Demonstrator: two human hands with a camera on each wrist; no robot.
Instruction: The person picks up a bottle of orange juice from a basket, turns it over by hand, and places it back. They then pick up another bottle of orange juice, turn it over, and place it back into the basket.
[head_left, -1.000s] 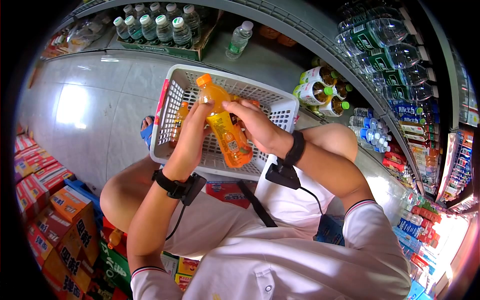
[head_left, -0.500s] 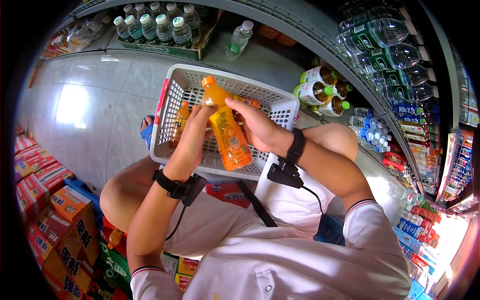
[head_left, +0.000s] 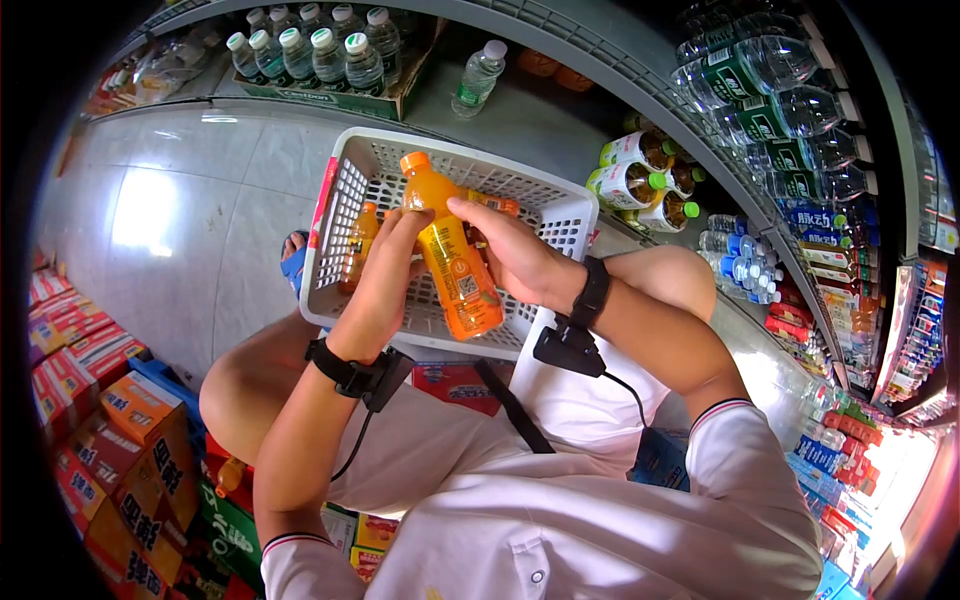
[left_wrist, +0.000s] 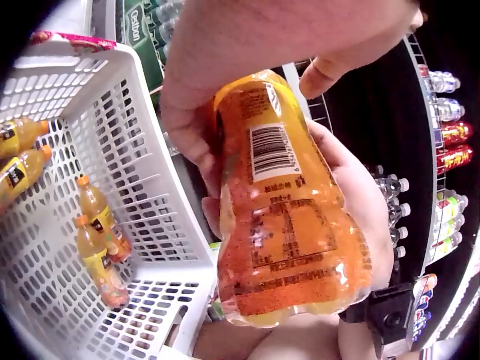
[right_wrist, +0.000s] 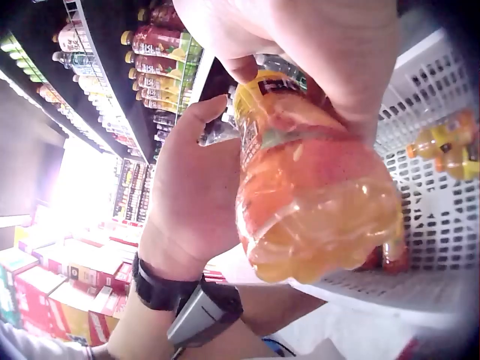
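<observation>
Both hands hold an orange drink bottle [head_left: 459, 255] with an orange cap, tilted above a white perforated basket [head_left: 570, 215]. The left hand [head_left: 385, 262] grips its left side and the right hand [head_left: 513, 250] its upper right side, fingers partly hidden behind it. In the left wrist view the bottle [left_wrist: 281, 217] shows a barcode, with the basket [left_wrist: 142, 150] beside it. Several smaller-looking orange bottles lie inside, among them one [left_wrist: 103, 266] near the basket's side. The right wrist view shows the base of the held bottle [right_wrist: 319, 217] between the hands.
Behind the basket, a shelf holds a carton of water bottles [head_left: 327, 62], a single water bottle [head_left: 478, 80] and green-capped bottles [head_left: 640, 185]. More bottles [head_left: 770, 110] line the right shelf. Stacked cartons [head_left: 125, 470] stand at the lower left, and a sandalled foot [head_left: 293, 262] is left of the basket.
Since one second ago, the held bottle has moved slightly down and turned a little about its length between the hands. Both hands keep their grip, and the basket has not moved.
</observation>
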